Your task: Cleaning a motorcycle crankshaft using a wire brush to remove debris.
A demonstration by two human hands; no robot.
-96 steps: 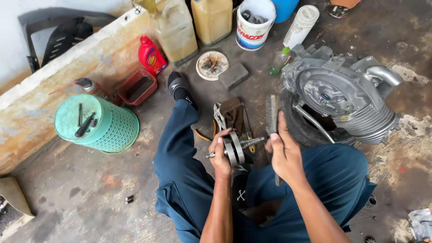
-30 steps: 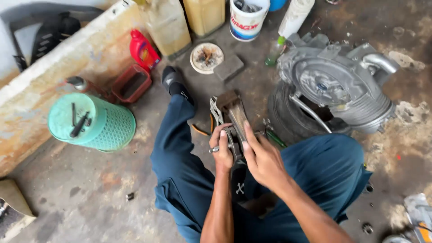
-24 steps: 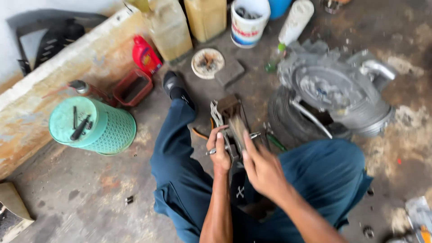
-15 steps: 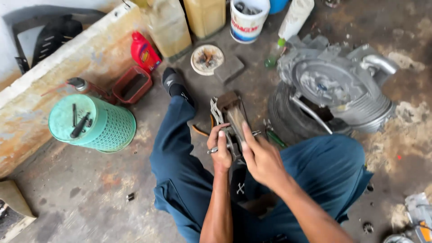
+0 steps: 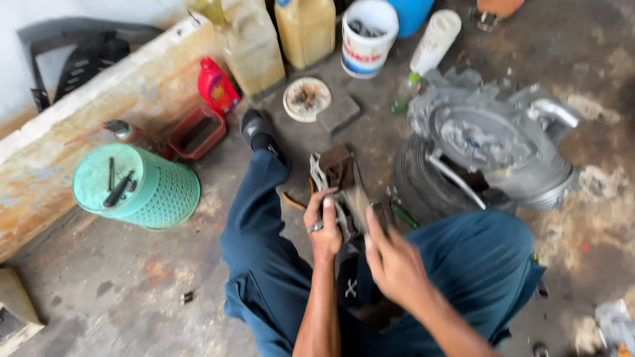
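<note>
Off past my right hand (image 5: 393, 261), up and to the right of it, the big grey engine casing (image 5: 493, 142) sits on a dark tyre (image 5: 423, 182) on the concrete. Far out to the left of my left hand (image 5: 324, 225) stands an upturned green mesh basket (image 5: 135, 188) with a few dark tools lying on top. Beyond my hands, against the low wall, are two yellowish jugs (image 5: 304, 30), a white bucket (image 5: 368, 39), a red bottle (image 5: 217, 86) and a red tray (image 5: 196, 132).

My left hand is closed around the metal crank part (image 5: 347, 211), holding it between my knees just above my blue trousers. My right hand lies against the same part from the right, fingers stretched forward over it; whether they hold a tool I cannot tell through the blur.
</note>
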